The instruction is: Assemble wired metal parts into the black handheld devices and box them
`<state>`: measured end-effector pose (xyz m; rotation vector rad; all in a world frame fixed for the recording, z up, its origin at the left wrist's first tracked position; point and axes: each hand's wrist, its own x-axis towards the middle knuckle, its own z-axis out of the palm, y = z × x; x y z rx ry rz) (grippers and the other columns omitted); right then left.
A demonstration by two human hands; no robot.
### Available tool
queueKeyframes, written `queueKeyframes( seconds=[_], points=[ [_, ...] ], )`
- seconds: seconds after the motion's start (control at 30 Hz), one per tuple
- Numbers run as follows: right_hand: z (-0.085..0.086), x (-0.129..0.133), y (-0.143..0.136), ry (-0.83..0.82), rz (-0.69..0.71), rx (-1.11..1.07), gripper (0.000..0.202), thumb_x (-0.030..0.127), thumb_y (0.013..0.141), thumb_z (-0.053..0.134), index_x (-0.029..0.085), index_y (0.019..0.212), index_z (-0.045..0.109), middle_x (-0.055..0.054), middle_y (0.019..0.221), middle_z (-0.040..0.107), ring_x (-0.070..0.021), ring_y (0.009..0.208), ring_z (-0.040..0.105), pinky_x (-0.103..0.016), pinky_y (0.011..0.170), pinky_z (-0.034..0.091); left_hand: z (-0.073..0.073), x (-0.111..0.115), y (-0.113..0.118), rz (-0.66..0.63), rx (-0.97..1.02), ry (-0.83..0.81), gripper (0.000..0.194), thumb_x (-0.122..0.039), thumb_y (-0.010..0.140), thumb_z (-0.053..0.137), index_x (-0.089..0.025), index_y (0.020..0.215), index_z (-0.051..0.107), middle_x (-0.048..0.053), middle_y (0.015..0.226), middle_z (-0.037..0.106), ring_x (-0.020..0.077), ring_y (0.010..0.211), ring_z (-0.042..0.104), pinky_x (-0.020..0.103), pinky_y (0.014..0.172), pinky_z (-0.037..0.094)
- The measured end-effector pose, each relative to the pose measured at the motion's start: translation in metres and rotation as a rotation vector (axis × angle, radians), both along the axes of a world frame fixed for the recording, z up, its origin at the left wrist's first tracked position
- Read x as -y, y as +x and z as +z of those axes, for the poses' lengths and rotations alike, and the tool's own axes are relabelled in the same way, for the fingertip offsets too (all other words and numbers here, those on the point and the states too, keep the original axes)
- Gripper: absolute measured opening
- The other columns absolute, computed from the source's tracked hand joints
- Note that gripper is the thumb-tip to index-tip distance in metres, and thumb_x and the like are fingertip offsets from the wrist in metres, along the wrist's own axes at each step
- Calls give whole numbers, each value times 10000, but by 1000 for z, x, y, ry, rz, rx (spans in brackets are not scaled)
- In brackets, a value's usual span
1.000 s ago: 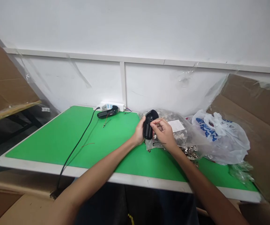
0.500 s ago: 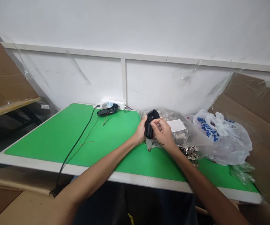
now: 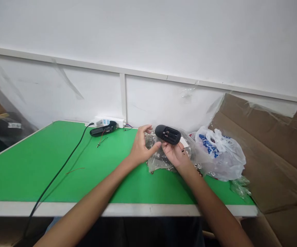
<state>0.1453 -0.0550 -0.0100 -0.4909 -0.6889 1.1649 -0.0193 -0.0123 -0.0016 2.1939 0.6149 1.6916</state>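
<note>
A black oval plastic housing (image 3: 168, 134) with open compartments faces up over the clear bag of metal parts (image 3: 160, 159). My right hand (image 3: 176, 154) holds it from below, and thin wires hang at its right end. Just left of the housing, my left hand (image 3: 141, 145) is open, its thumb and fingers apart, holding nothing. A second black housing (image 3: 103, 129) with red and black wires lies at the back of the green table (image 3: 107, 178).
A white power strip (image 3: 117, 121) stands against the wall, with a black cable (image 3: 68, 158) running to the front edge. On the right are a white plastic bag (image 3: 228, 157) and large cardboard (image 3: 266, 164). A loose thin wire (image 3: 75, 170) lies at left.
My left hand has let go of the black housing and opened to its left. The housing has turned from upright to lying sideways on my right hand. The view has shifted right.
</note>
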Motion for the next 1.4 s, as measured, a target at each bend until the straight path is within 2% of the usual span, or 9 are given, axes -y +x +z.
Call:
queueKeyframes(
  seconds=[0.1,0.17,0.3,0.47,0.73,0.93,1.1,1.27,1.4],
  points=[
    [-2,4,-9,3,64,108,221,368,762,894,256,827,715,-4,831,664,-157,731,559,-266,647,536,1,-2,-4,19,-182,105,948,-684,854,744,-195,1574,369,201,1520,528,339,1400,538,539,1180,452],
    [-1,9,-15,-16,101,195,275,438,752,907,259,840,718,-17,831,656,-171,726,559,-283,637,539,2,-2,-5,6,-259,110,996,-682,835,768,-206,1604,352,198,1561,511,357,1455,499,557,1226,414],
    [7,16,-24,-58,167,270,381,526,727,913,240,870,705,-32,869,674,-186,775,601,-295,667,553,1,-4,-5,-42,-307,81,838,-594,856,783,-205,1527,467,168,1457,611,334,1351,590,518,1176,469],
    [15,20,-22,-151,184,280,487,540,664,945,198,896,687,1,793,648,-124,667,549,-254,618,527,-5,-7,-3,-104,-292,-4,617,-588,866,774,-197,1312,605,119,1233,697,287,1125,678,434,1007,560],
    [17,25,-27,-205,100,278,501,529,596,963,174,805,679,18,701,585,-94,609,460,-216,569,429,-21,-8,5,-105,-154,-44,754,-819,824,676,-188,1228,594,110,1128,683,278,1016,658,437,911,556],
    [14,24,-26,-201,100,314,469,494,599,981,177,798,698,5,724,609,-94,618,464,-211,540,390,-29,-7,7,-75,-170,-65,736,-824,820,677,-200,1202,590,86,1070,660,259,944,636,417,852,535],
    [11,24,-29,-203,107,270,505,524,569,1006,176,806,727,7,724,609,-89,621,475,-194,521,413,-31,-5,7,-99,-167,-85,776,-885,833,580,-199,1195,581,93,1082,659,260,972,639,419,890,539],
    [13,25,-31,-221,153,181,475,428,551,1014,154,824,738,-7,765,642,-82,646,509,-174,550,452,-29,-4,5,-131,-122,-139,862,-941,808,527,-189,1228,578,109,1114,668,269,994,642,429,922,537],
    [14,27,-29,-236,159,210,405,413,613,967,179,853,739,-49,841,690,-147,726,584,-231,582,497,-26,-5,2,-154,-157,-155,875,-939,768,590,-198,1232,583,118,1152,667,296,1058,648,445,968,534]
  ],
)
